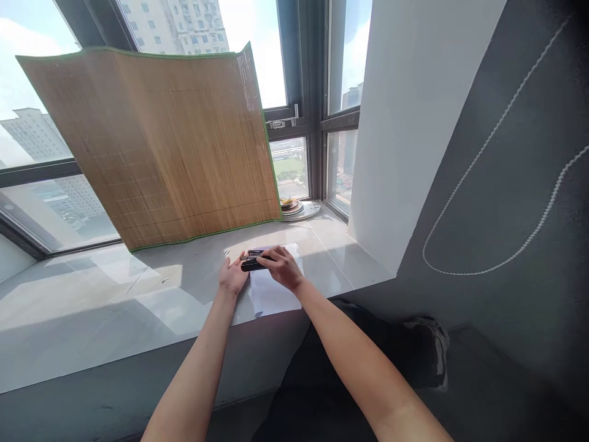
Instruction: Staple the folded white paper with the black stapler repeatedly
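A black stapler (256, 263) is in my right hand (284, 267), whose fingers are closed over its right end. Its top appears raised from its base, with some metal showing between them. My left hand (233, 277) is at the stapler's left end, palm up and thumb apart, with its fingertips touching or very near it; part of the fingers is hidden. White paper sheets (275, 296) lie on the window sill (197, 294) below the stapler and my right hand, close to the front edge.
A bamboo mat (184, 147) with green edging leans upright against the windows. Beside it, stacked plates (301, 212) stand in the corner. A white wall (405, 110) bounds the sill at right, and a beaded cord (481, 272) hangs farther right.
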A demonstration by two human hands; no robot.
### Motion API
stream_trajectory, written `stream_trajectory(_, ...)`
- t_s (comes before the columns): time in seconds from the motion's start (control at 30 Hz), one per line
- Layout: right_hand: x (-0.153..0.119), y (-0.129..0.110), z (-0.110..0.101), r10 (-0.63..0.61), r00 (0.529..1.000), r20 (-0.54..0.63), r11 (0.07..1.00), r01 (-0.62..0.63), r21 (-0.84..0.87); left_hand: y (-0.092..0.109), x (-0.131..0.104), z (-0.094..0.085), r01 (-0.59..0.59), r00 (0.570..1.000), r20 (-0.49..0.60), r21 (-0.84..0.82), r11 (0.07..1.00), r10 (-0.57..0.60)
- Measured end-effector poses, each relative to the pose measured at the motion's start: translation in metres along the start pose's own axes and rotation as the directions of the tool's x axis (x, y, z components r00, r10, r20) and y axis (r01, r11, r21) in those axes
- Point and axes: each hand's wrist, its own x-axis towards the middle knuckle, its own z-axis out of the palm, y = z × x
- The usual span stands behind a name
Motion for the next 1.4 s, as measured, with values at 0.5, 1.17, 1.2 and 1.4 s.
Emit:
stream_trajectory(0.5, 0.009, -0.015, 0.007, -0.064, 0.993, 0.104, 0.997, 0.069, -0.040, 0.000, 0.004, -0.006, 0.023, 1.000, 0.013, -0.047, 0.999, -0.022)
stream_trajectory(1.17, -0.017, 0.037, -0.014, 0.500, 0.774, 0.388, 0.730, -0.618, 0.293, 0.003, -0.009, 0.013, -0.263, 0.948, 0.140, -0.162, 0.951, 0.286)
stream_trajectory(1.2, -0.016, 0.037, -0.016, 0.494, 0.788, 0.367, 0.741, -0.603, 0.297, 0.002, -0.011, 0.014, -0.257, 0.949, 0.155, -0.126, 0.958, 0.275)
stream_trajectory(1.4, -0.006, 0.017, -0.019, 0.277, 0.961, 0.013, 0.917, -0.269, 0.293, -0.013, -0.018, 0.016, -0.267, 0.913, 0.368, 0.211, 0.940, 0.177)
